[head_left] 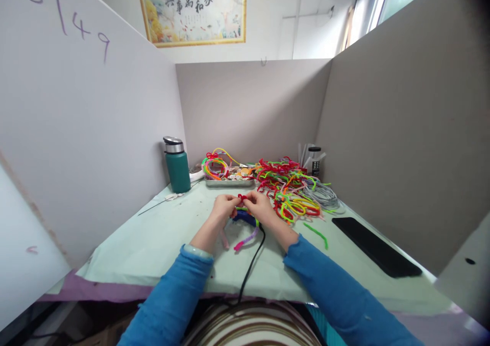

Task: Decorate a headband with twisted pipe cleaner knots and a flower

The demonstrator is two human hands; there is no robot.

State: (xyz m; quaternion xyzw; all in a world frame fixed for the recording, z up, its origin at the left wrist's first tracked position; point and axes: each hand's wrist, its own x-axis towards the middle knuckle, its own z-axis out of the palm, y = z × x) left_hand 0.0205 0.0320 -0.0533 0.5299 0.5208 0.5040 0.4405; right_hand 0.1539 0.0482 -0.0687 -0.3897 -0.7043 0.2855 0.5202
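Observation:
Over the middle of the table, my left hand [224,208] and my right hand [260,207] meet with bent fingers. Between their fingertips is a small red looped pipe cleaner [242,197], pinched from both sides. Just below the hands lies a dark blue object [247,217] with a black cord [252,259] running toward the front edge; its kind is partly hidden. A purple and pink fuzzy strip [247,240] curves beside it. Under my left wrist a pale pink fuzzy strip [224,240] sticks out.
At the back left stands a green bottle [178,167]. Behind my hands sit a metal tray [229,183] of small pieces and a tangled heap of colored pipe cleaners [283,175]. To the right lie grey wire coils [323,195], a green strip [317,235] and a black slab [375,246].

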